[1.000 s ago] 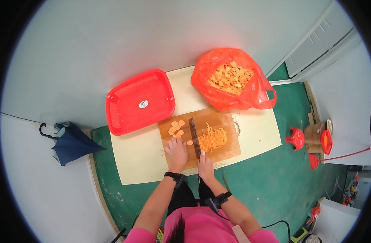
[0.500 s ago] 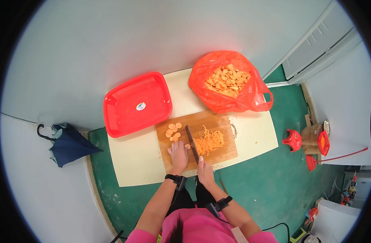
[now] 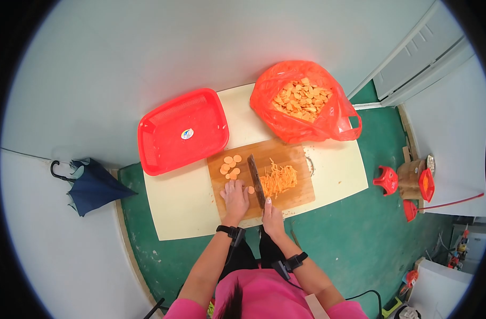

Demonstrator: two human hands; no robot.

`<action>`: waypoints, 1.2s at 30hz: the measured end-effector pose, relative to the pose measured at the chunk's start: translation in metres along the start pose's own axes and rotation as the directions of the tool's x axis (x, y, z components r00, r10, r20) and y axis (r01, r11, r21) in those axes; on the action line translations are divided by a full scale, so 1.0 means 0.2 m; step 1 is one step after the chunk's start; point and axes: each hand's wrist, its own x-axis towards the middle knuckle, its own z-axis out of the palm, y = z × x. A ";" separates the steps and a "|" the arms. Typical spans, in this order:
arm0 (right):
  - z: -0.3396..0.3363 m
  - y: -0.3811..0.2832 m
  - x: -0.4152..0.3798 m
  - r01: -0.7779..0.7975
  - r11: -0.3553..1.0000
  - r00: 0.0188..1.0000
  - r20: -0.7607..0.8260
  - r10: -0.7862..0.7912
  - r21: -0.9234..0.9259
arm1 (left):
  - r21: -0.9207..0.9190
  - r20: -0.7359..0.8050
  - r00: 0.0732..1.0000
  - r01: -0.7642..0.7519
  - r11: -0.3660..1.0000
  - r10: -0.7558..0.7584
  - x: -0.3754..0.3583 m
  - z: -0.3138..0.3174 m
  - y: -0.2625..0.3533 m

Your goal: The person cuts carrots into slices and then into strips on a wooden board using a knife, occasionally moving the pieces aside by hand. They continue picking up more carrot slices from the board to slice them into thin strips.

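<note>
A wooden cutting board [image 3: 301, 198] carries round orange carrot slices [image 3: 229, 164] on its left and a heap of thin carrot strips [image 3: 278, 179] on its right. Between them stands a dark-bladed knife [image 3: 257, 181], its blade beside the strips. My right hand [image 3: 273, 219] is closed around the knife's handle at the board's near edge. On the board left of the blade lies my left hand [image 3: 235, 201], fingers extended and slightly apart, with the fingertips just below the slices. One loose slice [image 3: 251, 190] sits by this hand, next to the blade.
Behind the board on the pale table [image 3: 182, 212] are a red plastic basket [image 3: 147, 151] and a red bag [image 3: 269, 117] full of orange slices. A blue umbrella [image 3: 97, 186] leans at the left wall. A red stool [image 3: 386, 181] stands on the green floor at right.
The view has shifted slightly, so the table and everything on it appear a little higher and further right. The knife stays beside the strips, and both hands keep nearly the same pose.
</note>
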 end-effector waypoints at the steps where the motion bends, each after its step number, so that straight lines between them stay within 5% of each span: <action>1: 0.02 0.01 0.01 0.031 1.000 0.998 -0.046 -0.031 -0.002 | 0.087 -0.016 1.000 0.020 0.996 -0.019 0.00 0.00 0.00; 7: 0.08 0.02 0.02 0.062 0.998 0.993 -0.099 -0.062 -0.005 | 0.355 0.022 0.998 -0.060 0.933 0.056 -0.01 0.09 0.02; 18: 0.06 -0.03 -0.01 0.101 0.994 0.988 -0.114 -0.105 -0.043 | 0.361 0.044 0.998 -0.062 0.931 0.049 0.00 0.14 0.04; 27: 0.05 -0.09 -0.04 -0.031 0.998 0.999 -0.015 0.031 -0.055 | 0.336 0.079 0.997 -0.048 0.941 0.023 -0.02 0.15 0.03; 36: 0.16 -0.05 0.05 0.090 0.992 0.979 -0.174 -0.105 -0.094 | 0.323 0.054 0.999 -0.023 0.946 0.006 -0.02 0.16 0.04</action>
